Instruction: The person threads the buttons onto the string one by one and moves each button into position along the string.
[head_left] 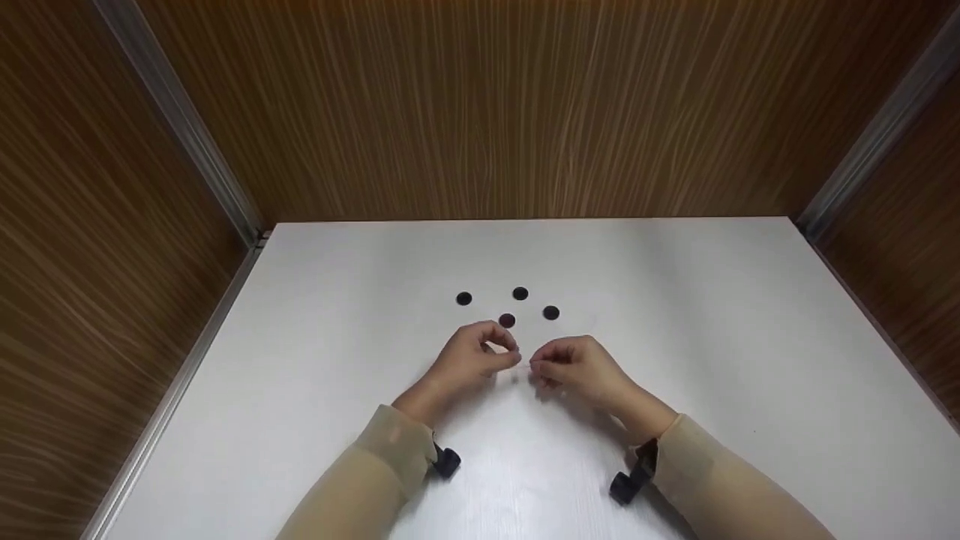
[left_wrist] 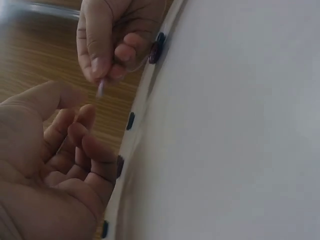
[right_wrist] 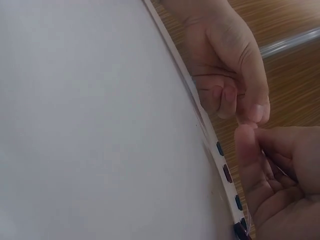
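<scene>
White table (head_left: 315,420) with faint wood grain, set in a booth. 3 wood-grain panel walls (head_left: 525,105) (brown, streaked) at back, left and right. 2 metal corner strips (head_left: 180,127) join the panels. Light even and soft.

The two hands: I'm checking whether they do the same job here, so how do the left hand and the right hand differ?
The right hand pinches a small pale piece between thumb and forefinger; the left hand holds nothing that shows. The left hand's fingers are loosely curled, the right hand's drawn tight together. The left hand lies closest to the reddish disc. Both hover close together over the white table.
</scene>
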